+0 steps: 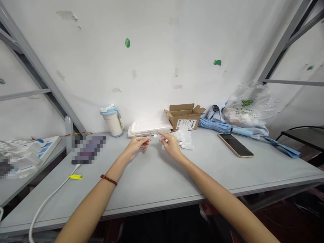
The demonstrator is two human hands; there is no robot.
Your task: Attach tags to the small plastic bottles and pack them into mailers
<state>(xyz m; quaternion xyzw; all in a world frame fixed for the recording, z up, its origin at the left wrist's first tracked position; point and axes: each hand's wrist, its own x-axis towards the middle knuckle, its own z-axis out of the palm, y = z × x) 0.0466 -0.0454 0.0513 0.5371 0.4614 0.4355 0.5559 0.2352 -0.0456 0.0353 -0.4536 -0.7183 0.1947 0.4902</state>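
My left hand (138,146) is closed in a pinch on one end of a thin white strand, with a small reddish bit at the fingertips. That strand runs to a small white piece (156,136), whose exact kind is too small to make out. On its other side my right hand (171,144) pinches the white piece between thumb and fingers. Right beside the right hand lie clear plastic packets (184,136) and a small white tube-like piece (187,146) on the grey table (157,182). A dark red bead bracelet (108,179) circles my left wrist.
Behind my hands are stacked white trays (152,126), an open cardboard box (183,118) and a blue-lidded cup (112,121). A phone (236,145) and a folded blue umbrella (217,125) lie right. At left, a white cable (50,195) with a yellow tag crosses the table.
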